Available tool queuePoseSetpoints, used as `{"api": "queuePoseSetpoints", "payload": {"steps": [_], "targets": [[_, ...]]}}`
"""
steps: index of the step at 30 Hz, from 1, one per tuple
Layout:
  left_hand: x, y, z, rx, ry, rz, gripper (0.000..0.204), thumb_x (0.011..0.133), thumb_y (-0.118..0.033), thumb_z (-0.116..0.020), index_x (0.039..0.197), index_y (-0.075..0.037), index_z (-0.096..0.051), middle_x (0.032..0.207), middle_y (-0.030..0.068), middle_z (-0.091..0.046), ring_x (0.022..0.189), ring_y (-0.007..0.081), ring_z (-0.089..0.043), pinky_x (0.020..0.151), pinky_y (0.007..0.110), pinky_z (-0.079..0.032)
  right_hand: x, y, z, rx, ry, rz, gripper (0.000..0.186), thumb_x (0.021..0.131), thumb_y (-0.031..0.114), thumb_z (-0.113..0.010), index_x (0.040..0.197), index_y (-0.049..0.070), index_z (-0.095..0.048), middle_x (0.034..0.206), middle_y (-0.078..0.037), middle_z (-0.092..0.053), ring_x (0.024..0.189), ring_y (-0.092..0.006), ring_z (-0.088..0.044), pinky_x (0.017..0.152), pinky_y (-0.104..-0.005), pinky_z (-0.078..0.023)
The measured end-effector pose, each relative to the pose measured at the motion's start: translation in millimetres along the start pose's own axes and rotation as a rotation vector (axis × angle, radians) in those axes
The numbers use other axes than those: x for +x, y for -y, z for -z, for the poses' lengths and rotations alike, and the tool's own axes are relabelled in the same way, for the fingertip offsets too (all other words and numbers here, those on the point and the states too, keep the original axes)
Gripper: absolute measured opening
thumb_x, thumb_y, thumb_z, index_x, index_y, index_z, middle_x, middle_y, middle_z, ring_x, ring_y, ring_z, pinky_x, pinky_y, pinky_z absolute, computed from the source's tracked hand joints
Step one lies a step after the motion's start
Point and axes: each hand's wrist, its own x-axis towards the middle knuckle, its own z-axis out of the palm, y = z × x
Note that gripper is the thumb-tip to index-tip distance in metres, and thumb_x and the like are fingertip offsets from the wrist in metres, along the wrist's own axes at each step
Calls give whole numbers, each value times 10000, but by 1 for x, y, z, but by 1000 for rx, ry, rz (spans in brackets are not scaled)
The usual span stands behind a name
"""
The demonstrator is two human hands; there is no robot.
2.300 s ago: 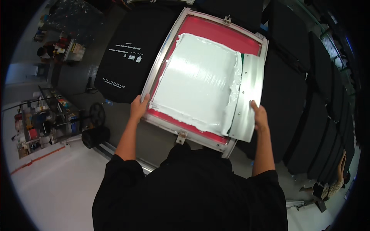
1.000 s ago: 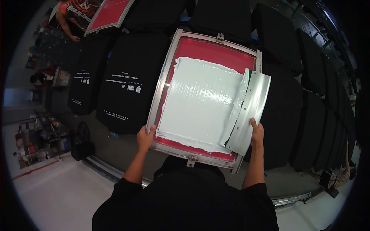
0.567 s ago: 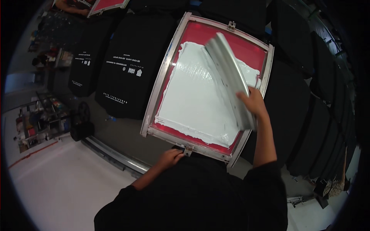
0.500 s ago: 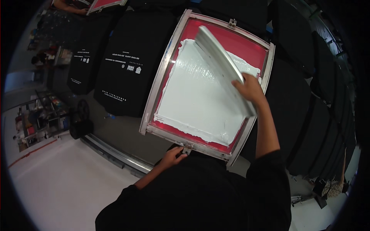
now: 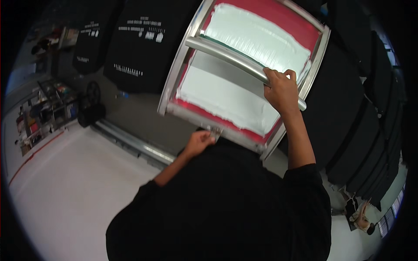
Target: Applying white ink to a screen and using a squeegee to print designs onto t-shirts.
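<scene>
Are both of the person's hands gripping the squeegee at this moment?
No, only the right hand grips the squeegee; the left hand rests at the near edge of the screen frame.

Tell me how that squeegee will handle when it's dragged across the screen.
The squeegee looks like a long metal bar, so probably stiff, not floppy. The right hand grips only one end, so the far end may tip or drag unevenly. White ink covers the screen, so it likely slides easily.
</scene>
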Motion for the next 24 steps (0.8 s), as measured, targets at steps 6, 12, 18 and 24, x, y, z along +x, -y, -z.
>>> {"api": "queuePoseSetpoints", "payload": {"steps": [6,12,18,24], "targets": [[-10,-49,5,205,32,66,258,906,-197,-786,1041,9,-708,875,51,-715,799,114,-669,743,285,-536,-70,89,19,175,413,-136,397,794,38,-652,1189,83,-659,1013,-91,-732,937,-236,-685,1013,-406,-385],[-22,-143,63,1146,-550,-1126,574,721,-463,-895,1053,-77,-631,1141,103,-572,1063,267,-542,906,472,-421,-99,133,-7,216,445,-178,449,752,72,-712,1197,85,-654,1041,-87,-735,954,-242,-678,990,-406,-393],[21,-204,97,1697,-262,-824,532,626,-269,-895,1096,-129,-688,1357,111,-601,1323,290,-505,1146,558,-276,-122,122,-2,44,366,-283,471,772,142,-760,1227,82,-653,1066,-91,-726,1001,-261,-677,965,-430,-423],[33,-183,111,1496,-128,-903,258,666,-18,-720,913,-66,-666,883,96,-644,870,304,-625,863,461,-495,-190,103,-13,10,82,-489,279,673,70,-776,924,84,-652,937,-87,-692,913,-289,-655,893,-437,-446]]}}
